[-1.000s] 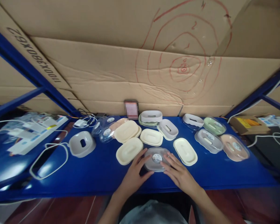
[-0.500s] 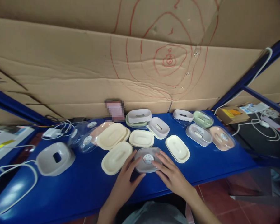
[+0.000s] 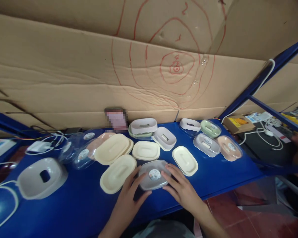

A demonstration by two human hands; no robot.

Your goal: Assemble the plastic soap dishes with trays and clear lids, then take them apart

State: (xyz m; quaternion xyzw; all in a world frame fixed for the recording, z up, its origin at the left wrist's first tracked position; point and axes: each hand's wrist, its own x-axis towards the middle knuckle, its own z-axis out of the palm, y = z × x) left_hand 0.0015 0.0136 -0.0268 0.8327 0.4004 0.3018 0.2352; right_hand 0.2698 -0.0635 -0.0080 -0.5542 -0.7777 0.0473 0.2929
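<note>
The grey dish [image 3: 152, 183] is clasped from both sides between two bare hands, low and near the middle of the view, close to the front edge of the blue counter [image 3: 84, 213]; by the left hand [image 3: 132, 185] its left side is gripped, with the fingers stretched forward and slightly spread, one laid onto the top, and the thumb angled in toward the front rim; by the right hand [image 3: 180, 183] the right side is held in a near-mirrored pose, with fingertips rested on the upper surface and the thumb brought to the near right edge; both forearms are slanted inward from the bottom of the view, and the backs of the hands are turned up; the round label [image 3: 154, 174] is left uncovered between the fingers; whether the dish is raised off the surface cannot be told; just beside the left fingers a cream tray [image 3: 118, 174] is set, a second cream tray [image 3: 146, 149] is placed behind the dish, and a third cream tray [image 3: 185, 161] is laid beyond the right hand.
</note>
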